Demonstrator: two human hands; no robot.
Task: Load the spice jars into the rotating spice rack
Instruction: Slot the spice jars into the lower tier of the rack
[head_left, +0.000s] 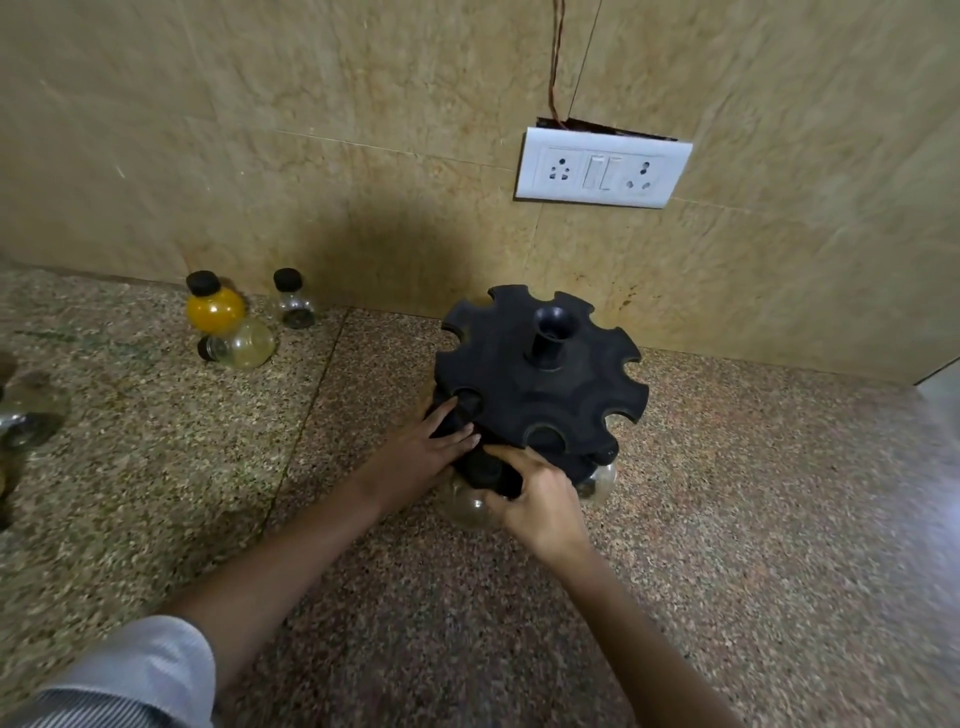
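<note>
Black plastic rack (540, 384): stands on the speckled stone bench (727, 519), far of centre, close to the tiled wall. It has two notched tiers on a central post. The top tier's notches look mostly vacant. It is probably light and free to spin, so it needs steadying while it is loaded.
Clear jar (465, 506): a round-bellied jar with a black cap, at the near edge of the lower tier. It looks like glass or hard clear plastic. The belly is smooth, likely slippery, and could break if dropped. The narrow neck under the cap is the surer place to hold it.
Right hand (545, 501): comes in from the near right, fingers curled round the clear jar at its neck and cap, wrist raised.
Left hand (436, 449): fingers nearly straight, laid flat against the left side of the lower tier. It holds nothing and seems to brace the rack.
Seated jar (600, 480): hangs in the lower tier, just right of the right hand.
Waiting jars: a yellow jar (215, 309), a tipped jar (244, 345) touching it and a small jar (294, 304) sit far left by the wall, well apart from the rack. More glass shows at the left edge, too blurred to tell.
</note>
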